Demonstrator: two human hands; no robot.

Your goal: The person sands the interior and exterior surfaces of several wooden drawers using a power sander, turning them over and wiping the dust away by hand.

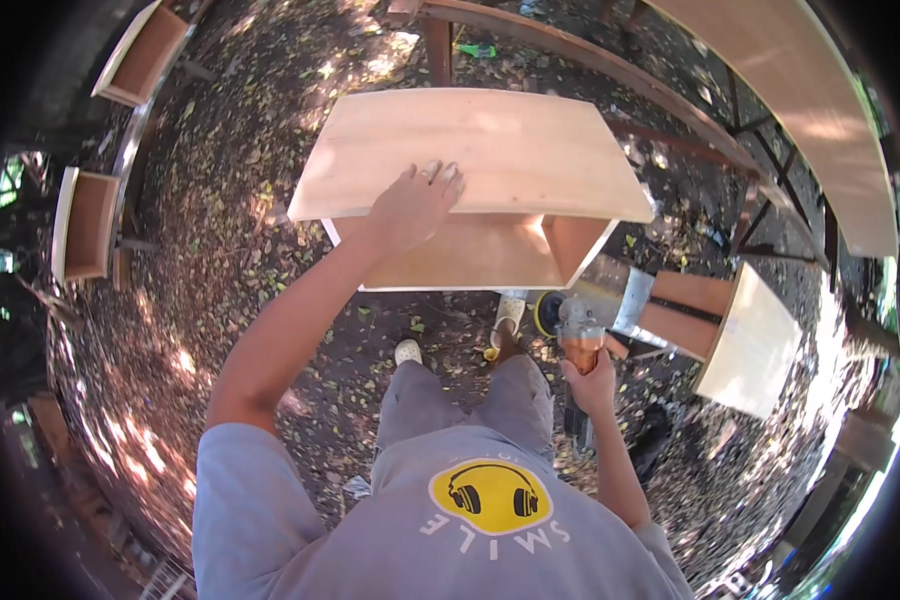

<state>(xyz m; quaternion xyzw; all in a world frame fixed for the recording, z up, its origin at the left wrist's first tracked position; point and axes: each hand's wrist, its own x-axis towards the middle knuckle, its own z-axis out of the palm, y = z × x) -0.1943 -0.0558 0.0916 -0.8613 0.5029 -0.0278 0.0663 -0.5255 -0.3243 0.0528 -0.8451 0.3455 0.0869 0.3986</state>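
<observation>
In front of me a light wooden drawer (490, 255) has its broad front panel (470, 150) facing up toward me, with the hollow box below it. My left hand (417, 205) lies on the panel near its lower edge, fingers stretched over the wood. Down at my right side, my right hand (592, 382) is wrapped round an angle grinder (580, 345). Its round disc (548, 313), dark with a yellow rim, points toward the drawer's lower right corner and looks apart from it. What supports the drawer is mostly hidden.
Another drawer (755, 340) stands at the right by a metal-looking sheet (610, 290). Two open wooden boxes (88, 222) sit on a rail at the left. A long wooden panel (790, 100) rests on a frame (610, 60) at upper right. Leaves cover the ground.
</observation>
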